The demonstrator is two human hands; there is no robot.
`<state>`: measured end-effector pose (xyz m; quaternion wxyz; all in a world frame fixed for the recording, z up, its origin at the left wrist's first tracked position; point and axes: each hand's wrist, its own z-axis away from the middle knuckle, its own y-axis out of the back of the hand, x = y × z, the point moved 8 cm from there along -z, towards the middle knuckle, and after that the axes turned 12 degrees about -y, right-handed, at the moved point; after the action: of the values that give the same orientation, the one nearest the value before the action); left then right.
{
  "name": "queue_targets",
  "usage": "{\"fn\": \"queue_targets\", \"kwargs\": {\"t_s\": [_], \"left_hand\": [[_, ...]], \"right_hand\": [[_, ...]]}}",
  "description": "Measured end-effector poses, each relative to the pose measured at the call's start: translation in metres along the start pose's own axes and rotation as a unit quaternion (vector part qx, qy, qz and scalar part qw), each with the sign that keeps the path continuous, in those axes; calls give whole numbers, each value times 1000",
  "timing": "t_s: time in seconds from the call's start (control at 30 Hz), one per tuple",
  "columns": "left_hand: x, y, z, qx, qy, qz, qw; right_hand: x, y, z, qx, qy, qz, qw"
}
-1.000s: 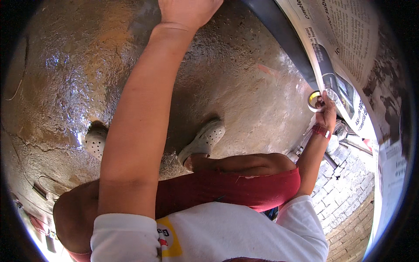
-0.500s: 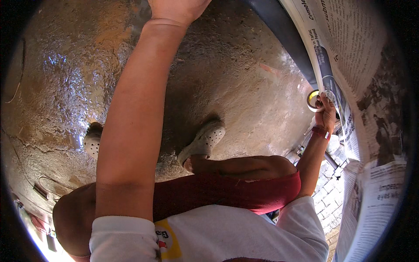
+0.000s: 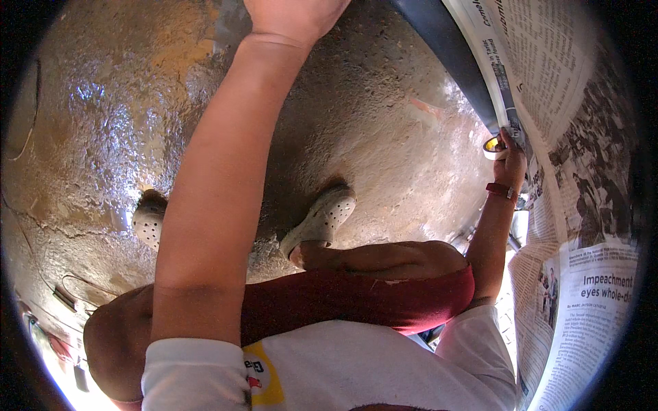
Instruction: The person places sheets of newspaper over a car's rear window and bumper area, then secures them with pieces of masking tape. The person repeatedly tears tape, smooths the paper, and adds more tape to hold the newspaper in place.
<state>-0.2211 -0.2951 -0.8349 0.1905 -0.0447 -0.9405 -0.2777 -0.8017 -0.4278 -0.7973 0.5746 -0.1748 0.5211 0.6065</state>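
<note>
Work looks part-way, judging by how things lie. Newsprint sheet, large, grey-white w/ dark photo areas (image 3: pixel 576 137), runs down R side, far to near. Far part sits along a smooth dark blue-grey panel (image 3: pixel 456 65); narrow pale glossy band (image 3: pixel 485 63) follows the join from far edge of view to R hand. That stretch seems done, tho far end is cut off, so can't confirm.

R hand (image 3: pixel 510 164) at near tip of band, R side: fingers closed in, holding ring-shaped tape roll, whitish w/ yellow inner face (image 3: pixel 491 153). Roll is just beside panel's near end. Can't tell if tape runs unbroken from roll into band.

L hand (image 3: pixel 298 17) at far edge, L of panel; only back of hand + wrist in view. Fingers out of frame: can't tell if wide, narrow or holding sth.

Apparently left: near part of sheet, creased & hanging R of R forearm; no band seen there. Its fixing, if any, not visible. Roll in hand also suggests unfinished. Floor underfoot: rough brown concrete, wet-looking (image 3: pixel 377 130).
</note>
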Motion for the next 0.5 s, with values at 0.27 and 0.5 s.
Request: {"fn": "queue_targets", "kwargs": {"t_s": [0.27,0.5], "left_hand": [[15,-1,8,-24,23,26,999],[31,-2,12,-31,31,46,998]], "right_hand": [[-3,1,-3,-21,14,-6,1000],[1,1,-2,-22,4,14,1000]]}}
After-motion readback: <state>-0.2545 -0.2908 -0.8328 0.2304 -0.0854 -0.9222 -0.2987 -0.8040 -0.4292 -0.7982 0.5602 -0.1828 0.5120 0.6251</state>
